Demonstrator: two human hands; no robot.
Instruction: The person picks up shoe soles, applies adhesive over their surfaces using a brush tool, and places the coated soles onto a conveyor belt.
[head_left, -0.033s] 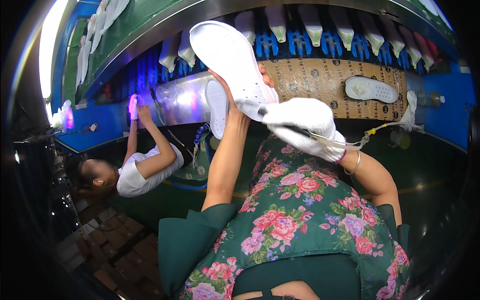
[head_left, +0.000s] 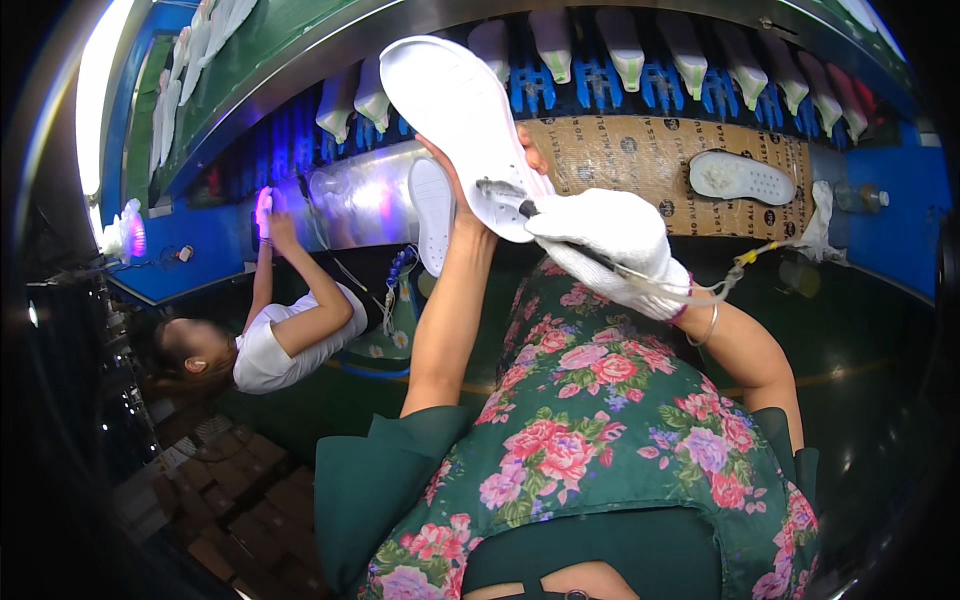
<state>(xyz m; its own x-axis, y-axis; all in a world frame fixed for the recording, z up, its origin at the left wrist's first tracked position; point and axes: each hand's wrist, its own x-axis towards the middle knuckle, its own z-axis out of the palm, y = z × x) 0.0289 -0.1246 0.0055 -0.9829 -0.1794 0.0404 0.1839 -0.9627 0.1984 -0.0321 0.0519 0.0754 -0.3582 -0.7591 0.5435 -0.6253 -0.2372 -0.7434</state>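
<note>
A white shoe sole (head_left: 450, 105) is tilted up in my bare left hand (head_left: 468, 222). My thumb shows along its left side and my fingertips at its right edge; the rest of the fingers are behind it. My right hand (head_left: 612, 240), in a white knit glove, is closed around a thin brush (head_left: 502, 190) with a dark ferrule. The bristles lie against the sole's inner face near its perforated heel end. From the glove runs a pale tube (head_left: 690, 297). A second white sole (head_left: 432, 210) lies beside my left wrist, on the bench edge.
Another sole (head_left: 742, 180) rests on printed cardboard (head_left: 600, 160). Behind it, shoe parts hang in a row over blue clamps (head_left: 595, 82). A plastic bottle (head_left: 862, 197) stands at the right. On the left, a co-worker (head_left: 290, 345) handles a part under violet light.
The brush tip has moved slightly up across the heel end of the sole. Both hands keep their hold, with only small shifts.
</note>
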